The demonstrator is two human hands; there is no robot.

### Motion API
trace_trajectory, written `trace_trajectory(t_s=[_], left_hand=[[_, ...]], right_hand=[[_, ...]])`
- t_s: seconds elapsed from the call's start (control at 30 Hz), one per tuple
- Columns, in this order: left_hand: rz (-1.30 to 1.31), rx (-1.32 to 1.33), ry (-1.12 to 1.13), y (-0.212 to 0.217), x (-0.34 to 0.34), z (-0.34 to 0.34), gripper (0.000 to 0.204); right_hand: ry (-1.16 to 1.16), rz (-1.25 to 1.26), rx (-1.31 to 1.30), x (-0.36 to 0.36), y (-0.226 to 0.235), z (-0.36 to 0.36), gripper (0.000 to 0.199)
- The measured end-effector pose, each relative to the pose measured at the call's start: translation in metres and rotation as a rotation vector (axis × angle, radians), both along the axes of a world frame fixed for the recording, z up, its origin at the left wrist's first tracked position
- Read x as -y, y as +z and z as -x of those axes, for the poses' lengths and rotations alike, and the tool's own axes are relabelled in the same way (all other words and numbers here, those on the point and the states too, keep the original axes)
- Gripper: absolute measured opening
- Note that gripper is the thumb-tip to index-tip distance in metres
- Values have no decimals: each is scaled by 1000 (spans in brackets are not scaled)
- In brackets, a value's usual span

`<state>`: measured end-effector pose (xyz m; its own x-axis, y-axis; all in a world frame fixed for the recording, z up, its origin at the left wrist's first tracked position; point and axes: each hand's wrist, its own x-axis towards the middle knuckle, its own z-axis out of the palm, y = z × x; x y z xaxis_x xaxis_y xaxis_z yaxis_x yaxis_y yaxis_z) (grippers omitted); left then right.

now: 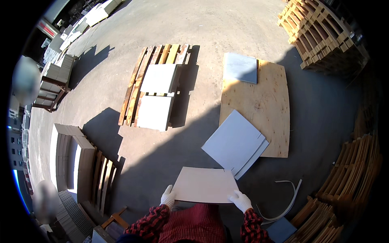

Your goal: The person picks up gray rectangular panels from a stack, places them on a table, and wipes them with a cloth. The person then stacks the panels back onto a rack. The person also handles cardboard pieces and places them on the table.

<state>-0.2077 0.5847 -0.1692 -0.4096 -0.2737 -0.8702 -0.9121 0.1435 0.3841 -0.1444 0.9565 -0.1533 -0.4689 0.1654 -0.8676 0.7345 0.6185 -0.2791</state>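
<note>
Plywood sheet (259, 103): flat on the concrete floor (227, 24), one grey tile (240, 67) at its far corner.
Pallet (156, 77): wooden slats, carrying two pale tile stacks (156, 95) end to end.
Grey tile stack (236, 143): square, fanned, overlapping the plywood's near edge.
Held tile (204, 185): beige, plain, flat, out in front of the chest.
Left hand (167, 197): white-gloved, gripping its left corner.
Right hand (240, 200): gloved, clasping the right corner.
</note>
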Motion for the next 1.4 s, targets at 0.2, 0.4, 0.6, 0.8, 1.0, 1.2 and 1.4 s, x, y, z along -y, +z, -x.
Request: trace_trajectory(t_s=[0.2, 0.4, 0.6, 0.8, 1.0, 1.2, 1.4], left_hand=[[-175, -78, 325, 65, 130, -106, 37], [-424, -246, 893, 160, 232, -267, 21], [-246, -543, 1007, 233, 290, -420, 37], [-56, -822, 1256, 279, 307, -491, 42], [316, -897, 1530, 324, 341, -502, 40], [829, -932, 1749, 372, 376, -523, 38], [1066, -744, 1836, 382, 394, -558, 42]], right_hand=[[653, 436, 6, 83, 49, 48, 83], [1263, 51, -336, 281, 122, 73, 53], [1697, 198, -654, 506, 183, 48, 37], [1853, 878, -810, 693, 282, 3, 28], [2034, 1288, -984, 864, 341, -43, 23], [2182, 1633, -875, 991, 389, -117, 26], [2371, 1791, -777, 1078, 398, -200, 20]])
